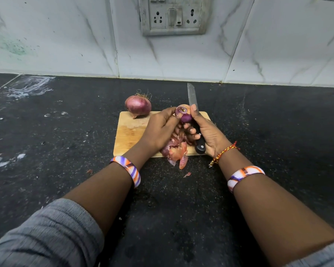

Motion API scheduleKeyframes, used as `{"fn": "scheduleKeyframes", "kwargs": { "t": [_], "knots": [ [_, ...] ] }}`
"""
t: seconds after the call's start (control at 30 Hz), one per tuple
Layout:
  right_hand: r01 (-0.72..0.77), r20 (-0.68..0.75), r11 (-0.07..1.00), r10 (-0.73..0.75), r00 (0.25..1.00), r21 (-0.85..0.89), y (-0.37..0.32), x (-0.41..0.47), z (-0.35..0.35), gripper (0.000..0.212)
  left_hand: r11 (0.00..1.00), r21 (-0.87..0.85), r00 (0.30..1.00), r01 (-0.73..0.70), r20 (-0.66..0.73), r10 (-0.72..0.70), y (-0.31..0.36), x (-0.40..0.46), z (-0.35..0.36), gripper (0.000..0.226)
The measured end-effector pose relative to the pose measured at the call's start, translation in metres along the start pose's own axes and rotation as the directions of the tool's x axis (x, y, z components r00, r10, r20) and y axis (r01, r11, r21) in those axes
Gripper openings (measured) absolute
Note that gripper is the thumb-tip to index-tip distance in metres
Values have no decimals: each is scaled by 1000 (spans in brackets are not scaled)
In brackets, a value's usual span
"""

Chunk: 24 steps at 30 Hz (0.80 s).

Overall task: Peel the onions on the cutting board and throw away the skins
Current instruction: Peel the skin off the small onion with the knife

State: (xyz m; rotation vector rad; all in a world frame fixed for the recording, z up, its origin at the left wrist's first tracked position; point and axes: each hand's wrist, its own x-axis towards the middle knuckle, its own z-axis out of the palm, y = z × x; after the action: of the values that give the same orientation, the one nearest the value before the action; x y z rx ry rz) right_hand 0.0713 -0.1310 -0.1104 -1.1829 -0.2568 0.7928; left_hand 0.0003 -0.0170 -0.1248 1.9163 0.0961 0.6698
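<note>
Above the pale wooden cutting board (129, 132), the left hand (158, 130) grips a half-peeled purple onion (184, 113), the right hand (206, 135) holds a black-handled knife (192, 98), loose papery skins (176, 151) await binning, and the second red onion (137, 106) remains unpeeled.

Grey ribbed sleeves (52, 234) pushed up, orange-purple-white striped bangles (128, 168) on both wrists, red-yellow thread bracelet (223, 153) on right wrist

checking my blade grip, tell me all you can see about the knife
The knife has a plain grey metal blade with a squared tip and a black riveted handle. The right hand grips the handle, thumb against the onion beside the blade. It points away toward the wall, above the cutting board.
</note>
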Motion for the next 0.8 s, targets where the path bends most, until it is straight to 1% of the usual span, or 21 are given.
{"fn": "scheduleKeyframes", "kwargs": {
  "t": [0.13,0.3,0.4,0.5,0.63,0.8],
  "knots": [
    [-9,9,1000,9,1000,-5,0,0,0,32,1000,17,1000,-8,-5,8,-1,0,0,35],
    [-7,20,1000,7,1000,-21,0,0,0,33,999,34,999,18,-33,-17,-3,2,0,32],
    [-9,21,1000,9,1000,-30,0,0,0,32,999,37,1000,12,-25,-11,-4,2,0,29],
    [-15,20,1000,15,1000,-22,0,1,0,29,999,41,999,19,-27,-18,-5,3,0,34],
    [-12,17,1000,13,1000,-20,0,2,-1,27,997,72,1000,15,-27,-14,-7,4,0,26],
    [-13,19,1000,13,1000,-25,0,1,-2,33,998,65,1000,24,-11,-24,-4,4,0,27]
  ]
}}
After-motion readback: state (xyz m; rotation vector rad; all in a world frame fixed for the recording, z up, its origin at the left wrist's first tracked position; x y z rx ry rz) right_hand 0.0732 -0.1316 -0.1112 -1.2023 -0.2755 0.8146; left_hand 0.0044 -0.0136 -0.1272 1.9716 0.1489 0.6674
